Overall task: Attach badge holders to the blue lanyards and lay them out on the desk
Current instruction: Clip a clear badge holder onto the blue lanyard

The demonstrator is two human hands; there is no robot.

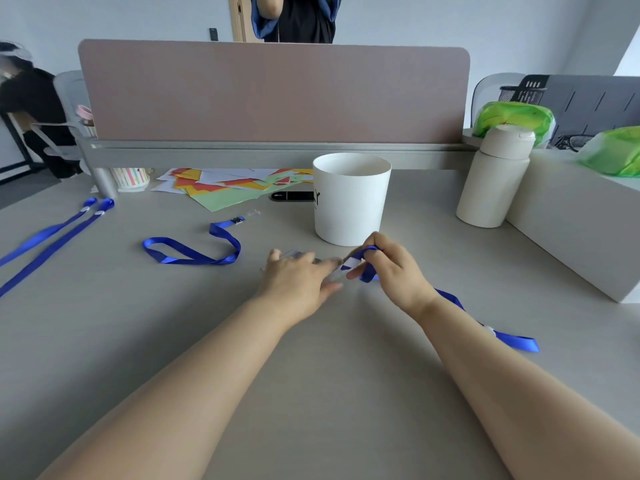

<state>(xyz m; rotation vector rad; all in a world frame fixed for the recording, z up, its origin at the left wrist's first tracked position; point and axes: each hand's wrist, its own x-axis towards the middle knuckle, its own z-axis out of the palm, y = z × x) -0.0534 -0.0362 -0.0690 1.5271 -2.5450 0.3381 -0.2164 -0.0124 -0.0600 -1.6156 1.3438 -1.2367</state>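
A grey desk (311, 375) fills the foreground. Along its far edge a mauve partition (273, 95) stands on a grey rail (259, 150), with a round post (102, 183) at the left end. Behind is a pale blue-grey wall (485, 26) and a wooden door frame (239, 15). A grey chair (65, 109) stands left, over dark floor (20, 188). A white cabinet (571, 220) abuts the desk's right side. The light is soft and even.

Head cam is looking fwd and down over the desk (114, 341) (wide-angle, edges bending), facing the divider (273, 95) at the far side; it's sitting close, w/ left hand (298, 282) and right hand (394, 268) mid-frame.
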